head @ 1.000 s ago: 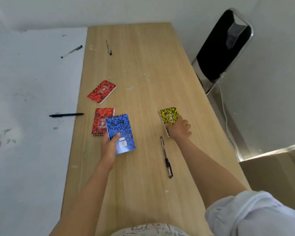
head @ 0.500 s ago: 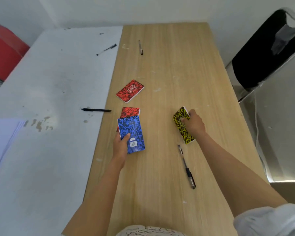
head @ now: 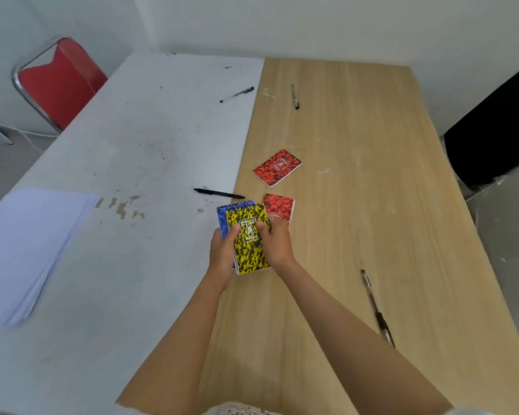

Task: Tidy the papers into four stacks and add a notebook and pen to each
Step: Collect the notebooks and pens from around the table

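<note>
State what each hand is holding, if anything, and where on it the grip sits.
Both hands hold the yellow notebook stacked on the blue notebook. The left hand grips the left edge, the right hand the right edge, thumbs on the yellow cover.

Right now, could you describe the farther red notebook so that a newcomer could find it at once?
Start at the wooden table, which stands beside the white table. Near its left edge, beyond both hands, lies the farther red notebook, flat, tilted and alone. The nearer red notebook sits right behind the right hand, partly hidden by it.
</note>
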